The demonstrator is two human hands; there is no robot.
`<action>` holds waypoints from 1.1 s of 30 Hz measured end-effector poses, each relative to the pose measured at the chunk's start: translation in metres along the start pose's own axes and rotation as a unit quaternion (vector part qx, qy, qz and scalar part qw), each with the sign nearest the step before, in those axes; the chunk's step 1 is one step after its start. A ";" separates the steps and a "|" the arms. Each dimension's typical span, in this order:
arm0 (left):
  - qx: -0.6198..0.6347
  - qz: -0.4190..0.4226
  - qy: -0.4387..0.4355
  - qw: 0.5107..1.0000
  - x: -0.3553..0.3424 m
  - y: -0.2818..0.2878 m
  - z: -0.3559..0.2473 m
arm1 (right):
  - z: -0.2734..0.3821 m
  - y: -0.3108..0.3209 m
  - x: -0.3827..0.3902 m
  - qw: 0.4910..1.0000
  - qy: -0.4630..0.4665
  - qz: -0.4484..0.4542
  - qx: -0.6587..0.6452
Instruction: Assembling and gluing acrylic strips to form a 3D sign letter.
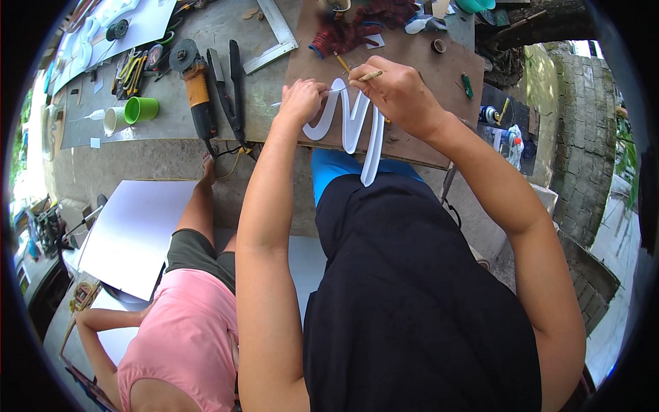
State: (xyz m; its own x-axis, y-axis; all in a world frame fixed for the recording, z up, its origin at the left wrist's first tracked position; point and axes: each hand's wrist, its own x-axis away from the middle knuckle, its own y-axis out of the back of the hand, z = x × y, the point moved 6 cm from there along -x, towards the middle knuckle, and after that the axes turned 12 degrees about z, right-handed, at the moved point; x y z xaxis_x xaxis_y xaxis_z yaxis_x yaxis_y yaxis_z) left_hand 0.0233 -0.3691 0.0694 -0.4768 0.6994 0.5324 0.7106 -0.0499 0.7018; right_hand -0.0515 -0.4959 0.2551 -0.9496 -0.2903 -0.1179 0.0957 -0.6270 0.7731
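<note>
A white, curving letter-like piece point(352, 122) with raised edges lies on the brown board, its lower tail jutting past the table's front edge. My left hand point(306, 100) is closed at its upper left, and a thin white strip point(276, 104) sticks out on either side of the fingers. Above the piece, my right hand point(401, 93) pinches a slim tan stick point(371, 75), its working tip too small to make out. A yellow pencil-like stick point(342, 63) shows just beyond the right fingers.
An orange angle grinder point(197, 93), long dark tools point(226, 89), a green cup point(142, 109) and a metal square point(274, 41) lie to the left. Red gloves point(350, 31) and a small brown cup point(438, 46) sit farther back. A person in pink point(182, 336) is close on my left.
</note>
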 end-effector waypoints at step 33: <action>0.109 -0.076 0.042 0.990 0.023 -0.026 -0.014 | -0.008 0.105 0.022 0.982 -0.063 -0.179 -0.013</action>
State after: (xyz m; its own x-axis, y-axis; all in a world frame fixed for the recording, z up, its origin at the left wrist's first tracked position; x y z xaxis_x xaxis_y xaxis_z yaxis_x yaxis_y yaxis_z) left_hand -0.0127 -0.3616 0.0699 -0.6216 0.6251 0.4721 0.7174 0.2123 0.6635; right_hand -0.0601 -0.5738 0.3285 -0.9529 0.0419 -0.3003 -0.2447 -0.6913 0.6799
